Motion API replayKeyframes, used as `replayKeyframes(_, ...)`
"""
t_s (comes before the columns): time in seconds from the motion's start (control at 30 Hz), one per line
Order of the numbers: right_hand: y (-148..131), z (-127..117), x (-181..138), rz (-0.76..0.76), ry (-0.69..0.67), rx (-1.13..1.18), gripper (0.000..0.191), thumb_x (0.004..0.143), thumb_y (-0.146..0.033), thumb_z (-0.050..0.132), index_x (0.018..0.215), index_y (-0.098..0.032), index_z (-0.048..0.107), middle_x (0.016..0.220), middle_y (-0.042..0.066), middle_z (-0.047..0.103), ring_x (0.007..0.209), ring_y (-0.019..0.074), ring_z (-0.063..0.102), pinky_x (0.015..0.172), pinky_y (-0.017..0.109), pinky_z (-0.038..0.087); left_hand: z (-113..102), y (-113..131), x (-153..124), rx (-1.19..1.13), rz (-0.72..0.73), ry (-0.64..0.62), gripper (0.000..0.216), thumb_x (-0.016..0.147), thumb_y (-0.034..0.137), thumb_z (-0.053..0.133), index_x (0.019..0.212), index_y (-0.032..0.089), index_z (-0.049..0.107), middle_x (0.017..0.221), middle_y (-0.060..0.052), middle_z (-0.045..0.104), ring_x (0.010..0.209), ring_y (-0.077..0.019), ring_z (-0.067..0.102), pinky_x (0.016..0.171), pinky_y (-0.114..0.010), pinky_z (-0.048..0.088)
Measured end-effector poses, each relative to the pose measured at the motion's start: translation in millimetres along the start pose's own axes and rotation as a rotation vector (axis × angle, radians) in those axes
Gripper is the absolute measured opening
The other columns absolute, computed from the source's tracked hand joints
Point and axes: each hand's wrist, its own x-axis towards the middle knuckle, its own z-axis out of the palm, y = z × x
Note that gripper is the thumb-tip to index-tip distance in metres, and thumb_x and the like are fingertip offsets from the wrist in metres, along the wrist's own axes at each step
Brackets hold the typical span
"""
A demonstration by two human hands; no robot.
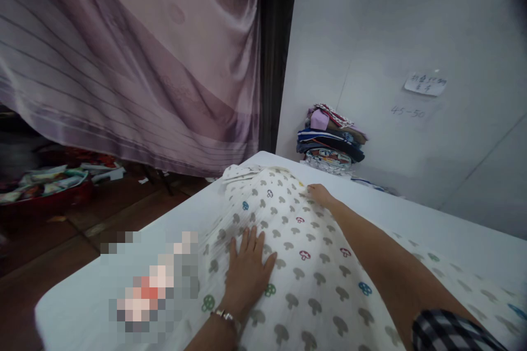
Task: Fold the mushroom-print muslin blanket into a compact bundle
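Observation:
A white cloth [288, 241] printed with grey, blue, red and green mushrooms is spread over a white table [69, 296]. My left hand [249, 266] lies flat on the cloth with its fingers apart. Farther off, my right hand [321, 195] reaches to the cloth's right edge, its fingers closed on the fabric beside a small yellow spot. The fingertips there are partly hidden. At the far end the cloth is gathered in folds. Another stretch of mushroom-print fabric [473, 285] passes under my right forearm.
A blurred-out object [148, 290] lies on the table's left. Folded fabrics [331, 140] are stacked against the white wall [391, 27], which bears a paper note [426, 83]. A pinkish curtain [177, 55] hangs beyond the table. A red tub [57, 197] of scraps stands on the floor.

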Motion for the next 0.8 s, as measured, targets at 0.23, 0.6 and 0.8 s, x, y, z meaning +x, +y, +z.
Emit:
replayKeyframes(0.23, 0.2, 1.4, 6.8, 0.056, 0.037, 0.05, 0.019, 0.078, -0.025, 0.055, 0.085, -0.017, 0.071, 0.085, 0.005, 0.07, 0.078, 0.0181, 0.063, 0.066, 0.023, 0.044, 0.9, -0.2, 1.0, 0.007, -0.002, -0.016, 0.062, 0.088, 0.053, 0.024, 0.137, 0.017, 0.037, 0.147, -0.007, 0.024, 0.138, -0.0278, 0.015, 0.11, -0.055, 0.01)
replayKeyframes(0.6, -6.3, 2.7, 14.6, 0.046, 0.068, -0.004, 0.026, 0.077, -0.027, 0.057, 0.098, -0.017, 0.069, 0.097, 0.006, 0.067, 0.088, 0.0188, 0.06, 0.074, 0.023, 0.042, -2.9, 2.0, 0.6, 0.0, -0.018, -0.04, 0.062, 0.088, 0.052, 0.024, 0.138, 0.018, 0.036, 0.148, -0.007, 0.023, 0.138, -0.0275, 0.014, 0.111, -0.054, 0.008)
replayKeyframes(0.8, -24.5, 9.8, 19.3, 0.01, 0.053, 0.032, 0.02, 0.075, -0.029, 0.058, 0.085, -0.016, 0.07, 0.086, 0.005, 0.068, 0.084, 0.0193, 0.06, 0.073, 0.024, 0.042, -3.1, 3.4, 0.6, -0.022, -0.032, -0.043, 0.061, 0.087, 0.05, 0.025, 0.138, 0.017, 0.036, 0.148, -0.007, 0.022, 0.138, -0.0278, 0.012, 0.111, -0.055, 0.007)
